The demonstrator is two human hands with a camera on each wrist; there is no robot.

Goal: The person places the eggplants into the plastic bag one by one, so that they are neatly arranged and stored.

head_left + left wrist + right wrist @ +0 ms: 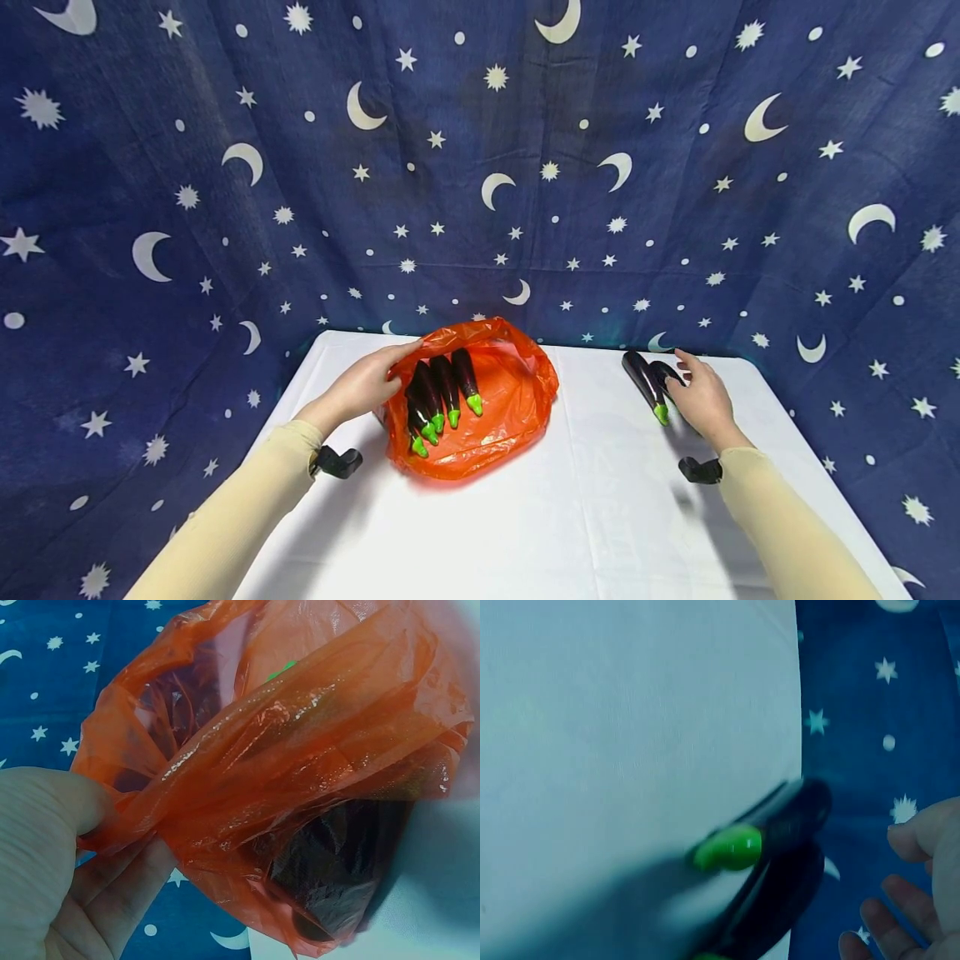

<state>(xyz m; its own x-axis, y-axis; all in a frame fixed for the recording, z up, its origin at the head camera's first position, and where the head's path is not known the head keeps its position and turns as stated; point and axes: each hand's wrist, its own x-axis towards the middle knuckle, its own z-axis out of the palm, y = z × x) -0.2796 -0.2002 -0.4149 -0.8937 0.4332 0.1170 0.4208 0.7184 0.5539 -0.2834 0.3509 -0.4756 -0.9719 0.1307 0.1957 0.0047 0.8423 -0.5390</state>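
At the left of the head view, my left hand [358,387] pinches the rim of an orange plastic bag [510,417] between thumb and fingers. The left wrist view shows this grip, with the thin plastic [247,795] bunched at the fingertips. Several dark eggplants [465,375] with green stem ends lie inside the open bag, along its left side. My right hand [707,404] is over the table's right side, beside two eggplants [640,372]. In the right wrist view the fingers [904,900] are loosely bent and apart from both eggplants [791,889].
A white cloth [540,533] covers the table. Behind and beside it hangs a dark blue curtain [450,275] with moons and stars. Black straps [336,462] are on both wrists.
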